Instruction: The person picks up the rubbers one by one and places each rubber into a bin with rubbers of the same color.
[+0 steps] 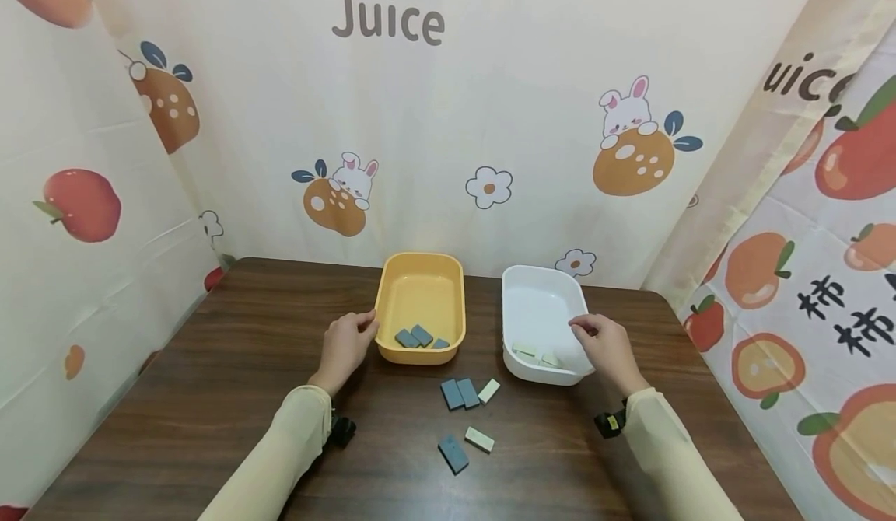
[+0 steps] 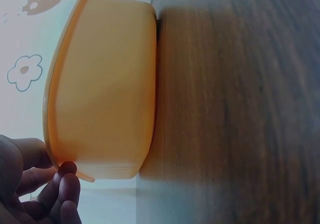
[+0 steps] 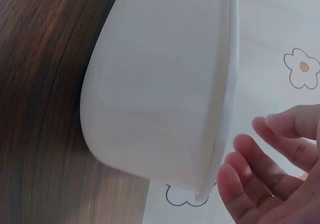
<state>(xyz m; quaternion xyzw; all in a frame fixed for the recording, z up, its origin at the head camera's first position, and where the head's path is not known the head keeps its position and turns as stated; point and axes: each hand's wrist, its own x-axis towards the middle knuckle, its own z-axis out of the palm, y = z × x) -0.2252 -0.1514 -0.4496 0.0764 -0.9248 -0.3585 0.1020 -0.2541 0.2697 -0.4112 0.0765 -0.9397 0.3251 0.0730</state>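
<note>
A yellow plastic basin (image 1: 420,356) stands left of centre with several dark blue-grey tiles (image 1: 421,335) inside. My left hand (image 1: 345,346) is at its left side, and in the left wrist view thumb and fingertips pinch the rim. To the right is a white basin (image 1: 509,319) holding pale cream tiles (image 1: 551,360). Beside its right rim, my right hand (image 1: 607,347) has loosely bent fingers. The right wrist view shows these fingertips (image 3: 243,143) just off the rim, thumb and index close together, with nothing visible between them.
Between and in front of the basins lie two blue-grey tiles (image 1: 460,393) side by side with a cream tile (image 1: 489,391) next to them. Nearer me are another blue-grey tile (image 1: 453,454) and cream tile (image 1: 479,439). A printed curtain (image 1: 448,117) hangs behind the dark wooden table (image 1: 280,311).
</note>
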